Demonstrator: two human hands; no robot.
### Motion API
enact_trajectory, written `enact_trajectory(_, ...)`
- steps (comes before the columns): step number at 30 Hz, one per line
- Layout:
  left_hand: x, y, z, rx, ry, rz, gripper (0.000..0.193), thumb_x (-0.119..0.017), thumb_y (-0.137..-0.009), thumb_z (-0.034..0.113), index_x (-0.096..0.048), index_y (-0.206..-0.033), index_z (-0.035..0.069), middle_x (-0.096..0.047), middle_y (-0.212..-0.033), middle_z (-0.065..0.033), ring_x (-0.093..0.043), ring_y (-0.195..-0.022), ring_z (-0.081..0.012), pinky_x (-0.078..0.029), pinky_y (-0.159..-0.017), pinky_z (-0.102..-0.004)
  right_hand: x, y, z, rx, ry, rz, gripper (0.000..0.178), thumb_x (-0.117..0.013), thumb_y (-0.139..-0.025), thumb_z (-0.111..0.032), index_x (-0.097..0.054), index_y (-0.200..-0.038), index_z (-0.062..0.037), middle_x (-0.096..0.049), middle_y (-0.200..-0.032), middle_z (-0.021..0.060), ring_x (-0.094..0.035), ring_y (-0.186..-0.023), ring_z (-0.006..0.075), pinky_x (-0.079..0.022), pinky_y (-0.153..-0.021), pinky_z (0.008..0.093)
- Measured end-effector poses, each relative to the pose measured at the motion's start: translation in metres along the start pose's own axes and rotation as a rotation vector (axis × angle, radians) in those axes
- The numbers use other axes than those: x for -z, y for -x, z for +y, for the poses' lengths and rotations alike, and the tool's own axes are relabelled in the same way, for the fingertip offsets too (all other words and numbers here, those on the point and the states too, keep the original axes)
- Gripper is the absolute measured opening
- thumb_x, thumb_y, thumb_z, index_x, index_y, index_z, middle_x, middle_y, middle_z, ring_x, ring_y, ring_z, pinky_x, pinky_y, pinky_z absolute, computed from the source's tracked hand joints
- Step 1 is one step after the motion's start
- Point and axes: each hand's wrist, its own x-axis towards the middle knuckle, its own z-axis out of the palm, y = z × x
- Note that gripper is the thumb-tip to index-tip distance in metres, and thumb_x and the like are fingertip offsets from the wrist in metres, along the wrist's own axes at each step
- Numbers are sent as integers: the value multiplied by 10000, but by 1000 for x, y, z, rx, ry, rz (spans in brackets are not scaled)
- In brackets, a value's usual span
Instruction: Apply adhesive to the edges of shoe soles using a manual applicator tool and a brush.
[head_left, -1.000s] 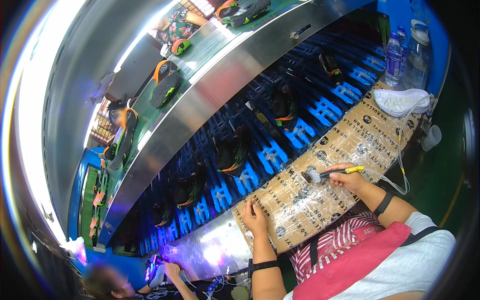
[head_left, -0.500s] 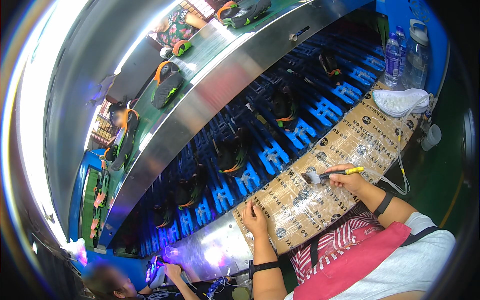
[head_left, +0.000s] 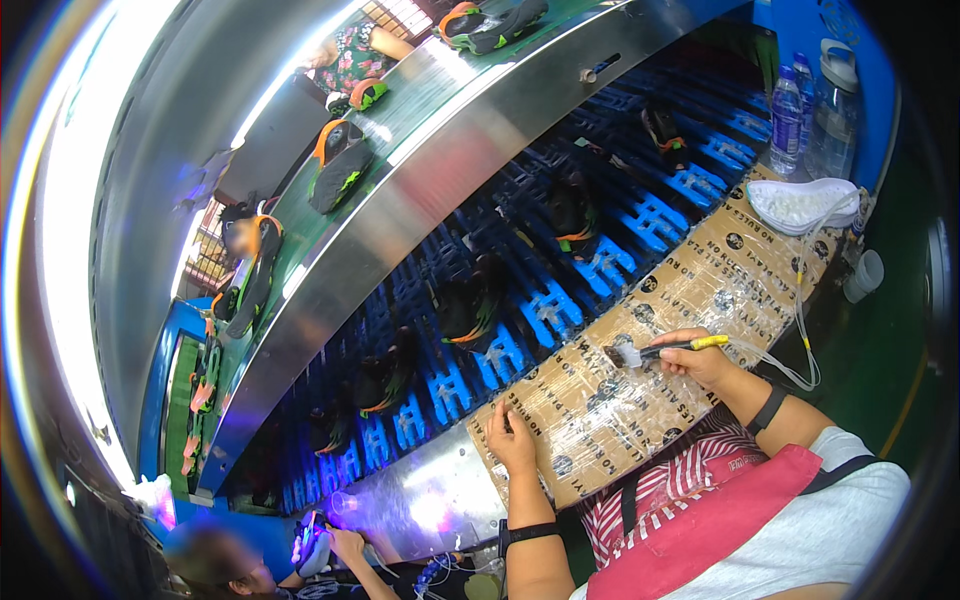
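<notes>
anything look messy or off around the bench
Yes, mildly: the blue brackets beyond the cardboard carry whitish blotches, like residue. The pale tubing from the brush in the right hand also loops loosely past the cardboard's edge, which looks untidy. No spill is apparent.

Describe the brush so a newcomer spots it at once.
Find the long printed cardboard sheet right of centre. Over its middle, the person's right hand holds the brush, bristles pointing left. Its dark handle with a yellow rear end sets it apart from the white sole-shaped piece farther up the cardboard.
</notes>
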Motion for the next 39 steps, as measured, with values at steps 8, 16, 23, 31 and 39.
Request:
enact_trajectory(8, 0, 0, -3, -18, -27, -1, 251, -524, -776, 65, -601, -1008, 11, -598, -849, -116, -531, -817, -260, -415, -759, -351, 1, 1, 0, -1, 5, -4, 300, -625, -790, -123, -580, -1046, 27, -617, -748, 56, -544, -607, 63, -425, -530, 168)
enact_trajectory(16, -1, 0, -3, -18, -17, 5, 253, -524, -772, 61, -602, -1008, 14, -600, -853, -115, -535, -814, -262, -418, -756, -352, -2, 2, -2, 2, 42, 25, 300, -623, -790, -134, -583, -1044, 21, -611, -740, 51, -542, -609, 65, -418, -529, 169)
enact_trajectory(23, -1, 1, -7, -16, -10, 5, 248, -527, -768, 59, -608, -999, 18, -603, -855, -116, -537, -818, -265, -418, -762, -354, 0, 1, 0, 3, 40, 0, 304, -622, -791, -143, -582, -1049, 12, -611, -742, 47, -533, -606, 59, -407, -523, 165)
enact_trajectory(31, -1, 1, -4, 6, -8, 3, 250, -521, -768, 56, -607, -999, 14, -603, -850, -117, -539, -820, -264, -419, -761, -354, 2, 2, 2, -11, 59, 1, 311, -618, -795, -165, -580, -1057, -4, -615, -747, 40, -533, -599, 53, -399, -517, 160)
enact_trajectory(39, -1, 1, -5, -15, -15, 0, 251, -522, -774, 65, -603, -1005, 11, -601, -857, -120, -533, -829, -266, -412, -772, -358, -1, 2, 0, 3, 42, 22, 285, -619, -788, -119, -583, -1031, 23, -606, -709, 47, -518, -565, 52, -401, -498, 160)
